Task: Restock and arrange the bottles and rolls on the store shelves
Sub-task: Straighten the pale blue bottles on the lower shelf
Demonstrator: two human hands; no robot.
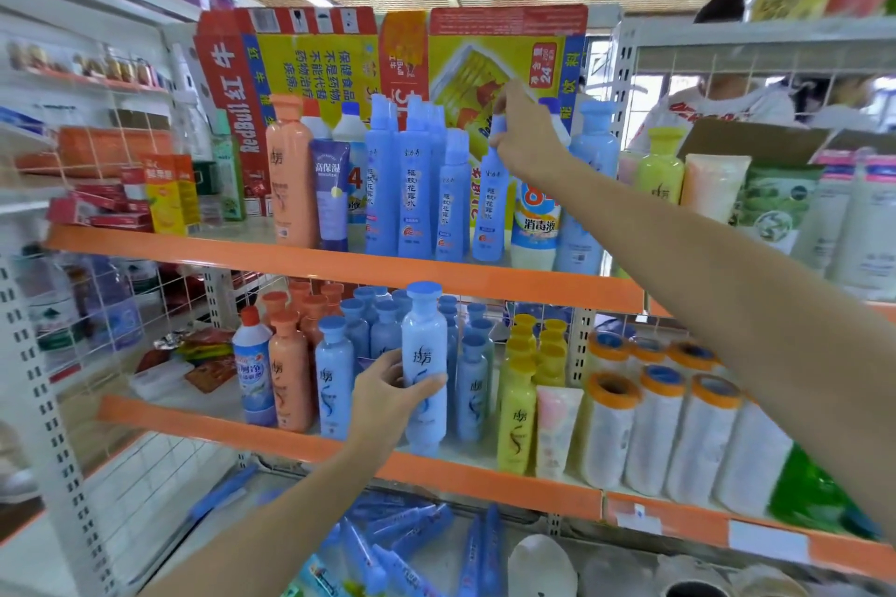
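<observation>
My left hand [388, 395] grips a light blue shampoo bottle [425, 354] with a blue cap, held upright at the front of the middle shelf [339, 448]. My right hand [526, 138] reaches up to the upper shelf [271, 257] and pinches the top of a slim blue spray bottle [490, 213], which stands at the right end of a row of like blue bottles [414, 189]. More blue, orange and yellow shampoo bottles [472, 383] crowd the middle shelf behind my left hand. White rolls with orange rims [652, 431] stand at the right of that shelf.
Flattened Red Bull cartons [310, 63] back the upper shelf. An orange bottle [290, 175] and a disinfectant bottle [536, 228] flank the blue row. Several slim blue bottles [388, 543] lie on the bottom shelf. People [717, 102] stand behind the right shelving.
</observation>
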